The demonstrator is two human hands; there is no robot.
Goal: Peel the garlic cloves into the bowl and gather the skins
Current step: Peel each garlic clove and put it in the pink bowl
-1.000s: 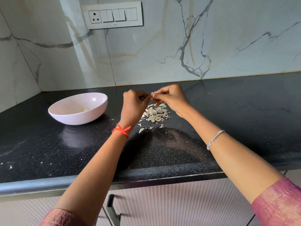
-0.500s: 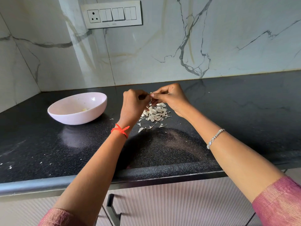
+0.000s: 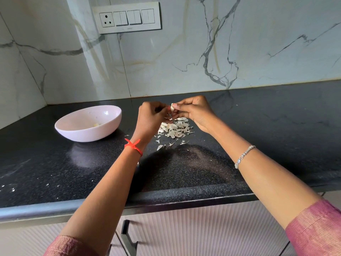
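Above the black stone surface (image 3: 258, 130), near its back wall, both hands meet over a heap of garlic skins (image 3: 175, 129). The right hand (image 3: 193, 111) pinches a pale garlic clove (image 3: 172, 107) between thumb and forefinger, the other fingers curled beneath. The left hand (image 3: 150, 117), back toward the camera, has its fingers curled in against the clove; whether they pinch the clove or its skin cannot be told. The skins lie directly below the hands, with a few loose flakes (image 3: 160, 146) scattered nearer the front edge. To the left, apart from the heap, stands a pale pink bowl (image 3: 83, 135) holding one small peeled clove (image 3: 96, 124). A red thread (image 3: 133, 145) circles the left wrist and a silver bracelet (image 3: 244, 156) the right forearm. A switch plate (image 3: 127, 17) is set in the marble wall behind.
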